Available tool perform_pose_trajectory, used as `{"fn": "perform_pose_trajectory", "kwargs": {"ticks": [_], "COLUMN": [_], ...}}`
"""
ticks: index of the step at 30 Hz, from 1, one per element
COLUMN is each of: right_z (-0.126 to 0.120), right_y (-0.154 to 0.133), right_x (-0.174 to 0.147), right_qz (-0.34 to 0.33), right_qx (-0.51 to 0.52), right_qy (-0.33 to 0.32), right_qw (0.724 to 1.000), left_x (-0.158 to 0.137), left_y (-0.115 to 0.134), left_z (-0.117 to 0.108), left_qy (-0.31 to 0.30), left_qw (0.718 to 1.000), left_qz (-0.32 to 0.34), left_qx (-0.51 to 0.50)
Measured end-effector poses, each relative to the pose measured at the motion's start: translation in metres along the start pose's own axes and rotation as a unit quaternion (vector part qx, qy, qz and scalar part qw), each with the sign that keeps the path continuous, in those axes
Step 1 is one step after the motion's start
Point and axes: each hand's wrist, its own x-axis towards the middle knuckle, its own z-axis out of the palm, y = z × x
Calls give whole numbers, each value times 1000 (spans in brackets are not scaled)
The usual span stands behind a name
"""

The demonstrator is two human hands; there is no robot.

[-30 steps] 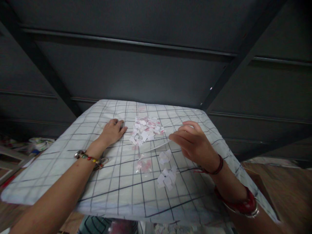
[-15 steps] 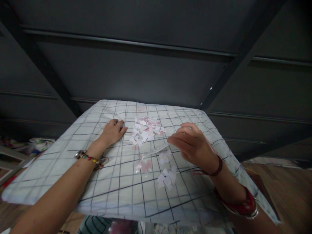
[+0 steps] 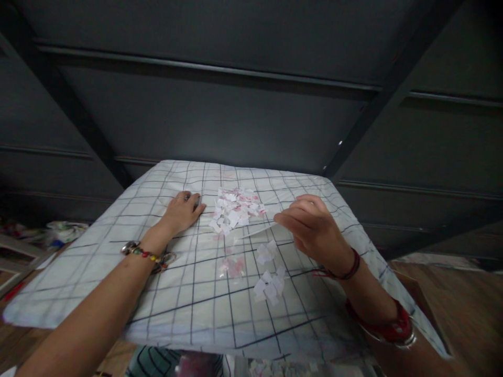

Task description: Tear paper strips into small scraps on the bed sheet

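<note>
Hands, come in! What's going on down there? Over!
Left hand resting on cloth. Right hand pinching thin plastic. Big paper pile between hands, smaller piles nearer the person. Nothing seems in the way.

Left arm (image 3: 94,298) in from lower left corner, angled up toward centre. Left hand (image 3: 181,210) left of centre: back up, fingers (image 3: 191,200) bent, thumb (image 3: 199,210) out to frame right. Right arm (image 3: 371,296) in from lower right, angled up-left. Right hand (image 3: 308,228) right of centre: fingers curled, pinching toward frame left, back of hand facing up-right.
</note>
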Motion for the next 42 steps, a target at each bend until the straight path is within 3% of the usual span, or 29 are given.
{"fn": "perform_pose_trajectory", "kwargs": {"ticks": [4, 9, 13, 21, 27, 33, 39, 42], "right_z": [-1, 0, 2, -8, -11, -15, -21, -18], "right_y": [-2, 0, 5, 13, 21, 24, 18, 16], "right_x": [1, 1, -1, -1, -2, -9, -10, -11], "right_qz": [5, 15, 35, 13, 28, 39, 51, 43], "right_qx": [-5, -53, -83, -45, -57, -7, -16, -2], "right_qy": [18, -24, -13, -58, -43, -110, -71, -95], "right_qw": [1000, 998, 996, 997, 997, 993, 996, 995], "left_x": [0, 2, 3, 1, -1, -1, -3, -4], "left_y": [0, -6, -8, -2, 0, -1, 0, 1], "left_z": [0, 8, 11, 0, -4, -3, -6, -7], "left_qy": [9, 27, 36, 13, 12, 16, 15, 18], "left_qw": [1000, 999, 999, 1000, 1000, 1000, 1000, 1000], "left_qz": [2, 16, 18, 5, 6, 7, 2, 4], "left_qx": [6, -5, 1, 13, 18, 12, 12, 7]}}
